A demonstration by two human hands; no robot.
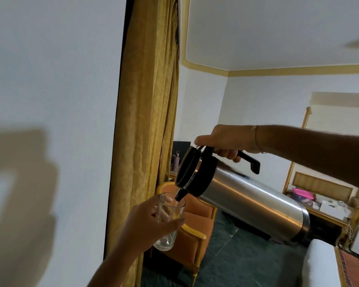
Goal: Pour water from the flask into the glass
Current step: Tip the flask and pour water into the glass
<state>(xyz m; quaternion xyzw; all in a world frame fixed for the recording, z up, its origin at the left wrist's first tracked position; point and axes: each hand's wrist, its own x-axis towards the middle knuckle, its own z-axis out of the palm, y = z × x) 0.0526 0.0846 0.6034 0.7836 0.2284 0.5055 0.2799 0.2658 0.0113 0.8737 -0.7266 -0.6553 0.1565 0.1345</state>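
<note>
In mid-air beside the gold curtain (151, 112), my right hand (229, 141) grips the black handle of the steel cylindrical flask with black lid (247, 200). Its long axis is tipped past level, spout down-left over the rim of the clear glass tumbler (168, 222), which my left hand (147, 224) is wrapped around. Flask is probably heavy, so hold by the handle; glass is fragile and slippery. Almost no water in the glass yet.

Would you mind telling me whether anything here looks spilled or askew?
Nothing stands out: the steel flask with black lid is tilted deliberately, its spout over the clear glass tumbler's rim. No spill shows.
</note>
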